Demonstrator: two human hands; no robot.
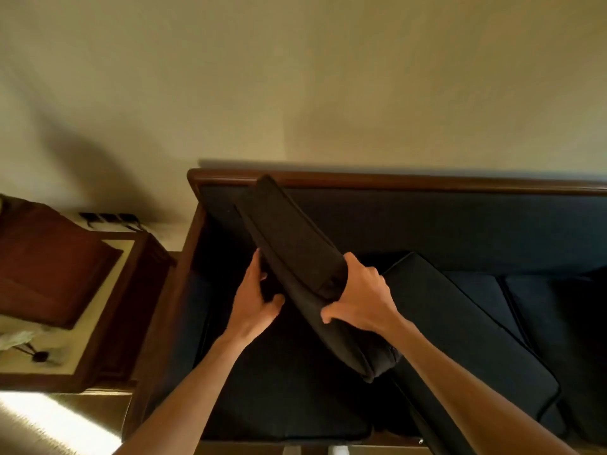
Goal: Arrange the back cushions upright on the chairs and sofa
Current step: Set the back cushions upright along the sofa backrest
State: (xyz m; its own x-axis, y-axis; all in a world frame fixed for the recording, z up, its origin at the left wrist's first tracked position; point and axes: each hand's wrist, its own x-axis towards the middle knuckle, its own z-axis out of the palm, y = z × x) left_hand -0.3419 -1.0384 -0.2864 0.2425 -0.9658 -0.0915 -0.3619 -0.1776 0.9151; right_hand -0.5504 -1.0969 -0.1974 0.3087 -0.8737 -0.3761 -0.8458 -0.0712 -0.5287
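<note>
A dark back cushion [295, 238] is lifted on edge above the left end of the sofa [427, 183], tilted, with its far corner near the wooden back rail. My left hand [258, 300] grips its left face from below. My right hand [359, 297] grips its upper edge, fingers curled over the top and thumb on the near side. A second dark cushion [466, 326] lies flat and askew on the seat to the right, partly under the held one.
The sofa's wooden left arm [184, 274] stands beside a wooden side table [108, 323] with a brown object and a small dark item on it. A plain wall [295, 77] rises behind. Dark seat cushions [542, 290] stretch to the right.
</note>
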